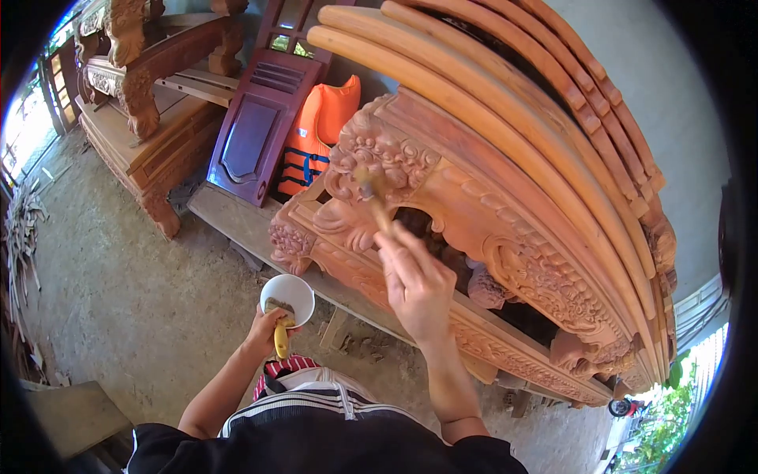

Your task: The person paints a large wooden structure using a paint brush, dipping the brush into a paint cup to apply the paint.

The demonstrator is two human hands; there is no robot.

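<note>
My right hand is closed round the wooden handle of a paintbrush. Its bristles overlap the scrolled corner of a carved wooden furniture panel in this view. Low in front of my body, my left hand grips a small white bucket by its near side. A second brush with a yellow handle leans out of the bucket beside my fingers, bristles inside. Below the panel runs another carved wooden piece, partly hidden by my right hand and arm.
Curved wooden rails are stacked above the panel. Behind it stand an orange life vest and a dark red door panel. Carved tables are piled at the left on the dirt-covered floor. A board lies at lower left.
</note>
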